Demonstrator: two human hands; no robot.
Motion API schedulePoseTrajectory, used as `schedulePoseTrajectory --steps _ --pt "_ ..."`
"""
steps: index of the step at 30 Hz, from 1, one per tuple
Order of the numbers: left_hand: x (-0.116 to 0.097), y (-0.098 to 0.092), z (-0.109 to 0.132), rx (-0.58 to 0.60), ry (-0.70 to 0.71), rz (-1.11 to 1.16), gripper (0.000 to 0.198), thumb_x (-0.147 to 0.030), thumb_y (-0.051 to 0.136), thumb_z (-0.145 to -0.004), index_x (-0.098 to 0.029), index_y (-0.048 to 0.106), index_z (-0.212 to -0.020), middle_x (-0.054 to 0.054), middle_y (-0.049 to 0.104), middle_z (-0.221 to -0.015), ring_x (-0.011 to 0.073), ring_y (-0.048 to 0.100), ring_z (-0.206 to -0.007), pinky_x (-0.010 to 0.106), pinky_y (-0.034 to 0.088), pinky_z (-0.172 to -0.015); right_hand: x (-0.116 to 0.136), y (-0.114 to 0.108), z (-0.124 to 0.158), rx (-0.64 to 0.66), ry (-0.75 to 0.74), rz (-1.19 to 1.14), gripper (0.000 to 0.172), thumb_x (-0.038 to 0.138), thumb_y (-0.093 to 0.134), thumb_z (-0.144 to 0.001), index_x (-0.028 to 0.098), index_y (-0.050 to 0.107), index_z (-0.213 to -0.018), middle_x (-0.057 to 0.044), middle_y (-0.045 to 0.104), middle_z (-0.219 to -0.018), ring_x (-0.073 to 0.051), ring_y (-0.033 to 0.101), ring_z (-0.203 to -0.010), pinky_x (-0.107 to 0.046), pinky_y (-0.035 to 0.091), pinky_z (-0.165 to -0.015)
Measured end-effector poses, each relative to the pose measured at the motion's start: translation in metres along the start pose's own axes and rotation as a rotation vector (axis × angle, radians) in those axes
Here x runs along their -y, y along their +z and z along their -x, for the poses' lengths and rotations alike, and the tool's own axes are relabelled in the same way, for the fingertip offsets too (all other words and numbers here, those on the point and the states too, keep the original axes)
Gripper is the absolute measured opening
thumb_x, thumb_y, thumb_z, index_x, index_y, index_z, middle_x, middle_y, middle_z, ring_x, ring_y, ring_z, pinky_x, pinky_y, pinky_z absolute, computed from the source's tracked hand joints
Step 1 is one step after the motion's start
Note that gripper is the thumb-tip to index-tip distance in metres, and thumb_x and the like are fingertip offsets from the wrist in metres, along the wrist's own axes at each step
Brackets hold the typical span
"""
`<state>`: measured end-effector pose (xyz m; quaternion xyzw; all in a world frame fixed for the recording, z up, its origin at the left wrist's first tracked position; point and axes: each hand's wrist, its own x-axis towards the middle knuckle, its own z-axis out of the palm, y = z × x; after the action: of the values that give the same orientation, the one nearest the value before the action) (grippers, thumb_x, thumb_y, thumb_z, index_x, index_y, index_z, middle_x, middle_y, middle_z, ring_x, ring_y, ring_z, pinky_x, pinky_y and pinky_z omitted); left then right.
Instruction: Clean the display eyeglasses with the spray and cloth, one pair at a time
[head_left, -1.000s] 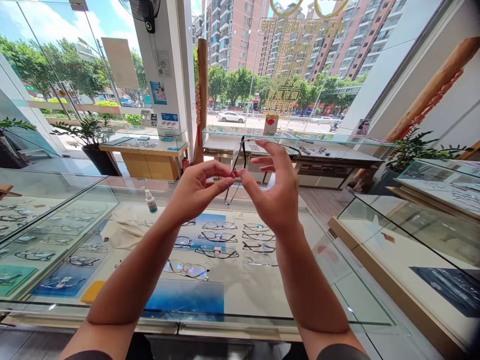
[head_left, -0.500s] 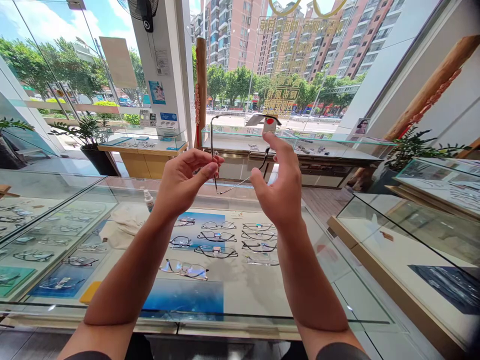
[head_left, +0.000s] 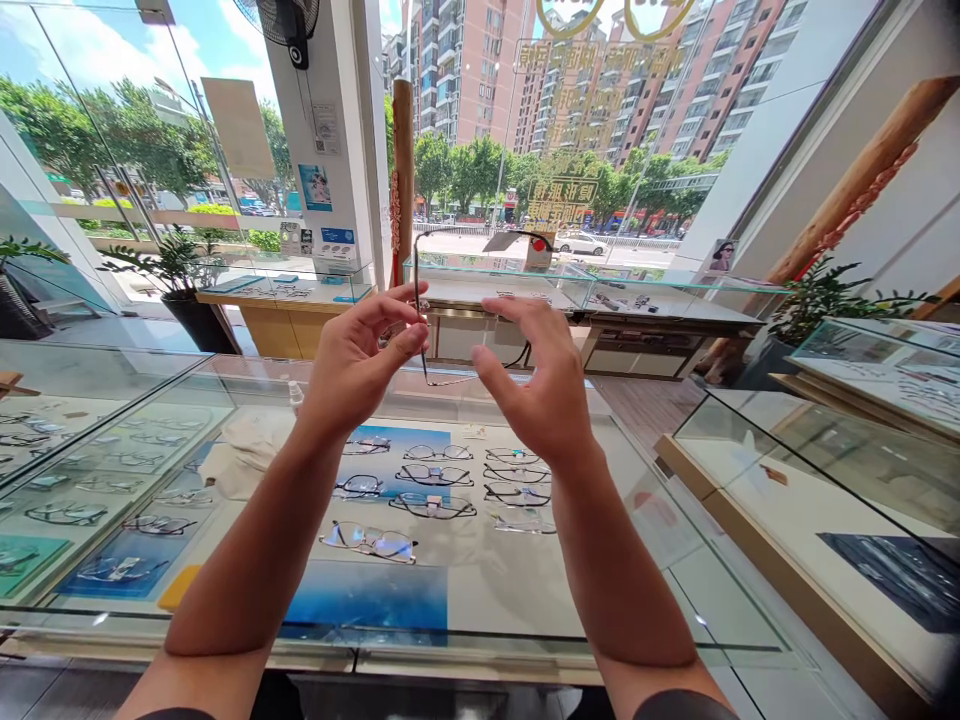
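A thin dark-framed pair of eyeglasses (head_left: 417, 270) is held up in the air above the glass counter. My left hand (head_left: 352, 365) pinches its left side between thumb and fingers. A small tag (head_left: 538, 252) with a red dot hangs at the far right of the eyeglasses. Close to their right side, my right hand (head_left: 536, 385) has its thumb and fingers spread, holding nothing that I can see. It hides part of the right side. Below the hands, several spectacle frames (head_left: 433, 505) lie in rows in the counter.
The glass-topped display counter (head_left: 517, 610) runs across the front. A beige cloth (head_left: 238, 460) and a small spray bottle (head_left: 295, 394) are by my left forearm. More glass cases (head_left: 810, 470) stand to the right, and another showcase (head_left: 495, 290) lies ahead, below the window.
My right hand has shifted left and down, its index finger coming away from the red-dotted tag. The eyeglasses have moved slightly left, still pinched in my left hand.
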<state>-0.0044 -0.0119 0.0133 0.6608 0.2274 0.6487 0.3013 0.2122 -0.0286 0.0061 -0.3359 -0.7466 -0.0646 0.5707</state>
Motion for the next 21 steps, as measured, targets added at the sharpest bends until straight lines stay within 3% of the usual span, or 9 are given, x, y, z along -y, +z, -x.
schedulePoseTrajectory --steps 4,9,16,21 --pt "0.008 0.002 0.002 0.067 0.012 -0.003 0.03 -0.045 0.097 -0.085 -0.022 0.081 -0.096 0.014 0.071 -0.156 0.038 0.061 -0.153 0.048 0.065 -0.11 0.009 0.006 0.002 0.149 -0.008 -0.16 0.034 0.037 0.075 -0.101 0.027 0.072 -0.134 -0.008 0.079 -0.139 -0.031 0.07 -0.135 -0.055 0.052 -0.12" --pt "0.013 0.005 0.005 0.142 0.022 0.012 0.02 -0.04 0.091 -0.093 -0.024 0.082 -0.1 0.011 0.071 -0.158 0.0356 0.061 -0.154 0.057 0.051 -0.128 0.008 0.014 0.004 0.214 0.018 -0.252 0.026 0.038 0.076 -0.103 0.027 0.075 -0.127 -0.007 0.082 -0.129 -0.03 0.072 -0.127 -0.052 0.057 -0.111" --pt "0.011 0.007 0.009 0.138 0.014 0.005 0.021 -0.042 0.09 -0.093 -0.023 0.082 -0.099 0.012 0.075 -0.15 0.0334 0.063 -0.152 0.054 0.056 -0.124 0.008 0.013 0.004 0.233 0.03 -0.336 0.021 0.037 0.075 -0.104 0.027 0.078 -0.123 -0.006 0.083 -0.12 -0.027 0.076 -0.114 -0.048 0.061 -0.103" --pt "0.006 0.005 0.012 0.077 0.064 -0.159 0.019 -0.042 0.082 -0.1 -0.023 0.08 -0.103 0.012 0.074 -0.15 0.0309 0.064 -0.15 0.047 0.061 -0.114 0.007 0.013 0.005 0.247 0.007 -0.296 0.024 0.035 0.073 -0.105 0.026 0.078 -0.127 -0.008 0.083 -0.121 -0.027 0.076 -0.113 -0.049 0.061 -0.102"
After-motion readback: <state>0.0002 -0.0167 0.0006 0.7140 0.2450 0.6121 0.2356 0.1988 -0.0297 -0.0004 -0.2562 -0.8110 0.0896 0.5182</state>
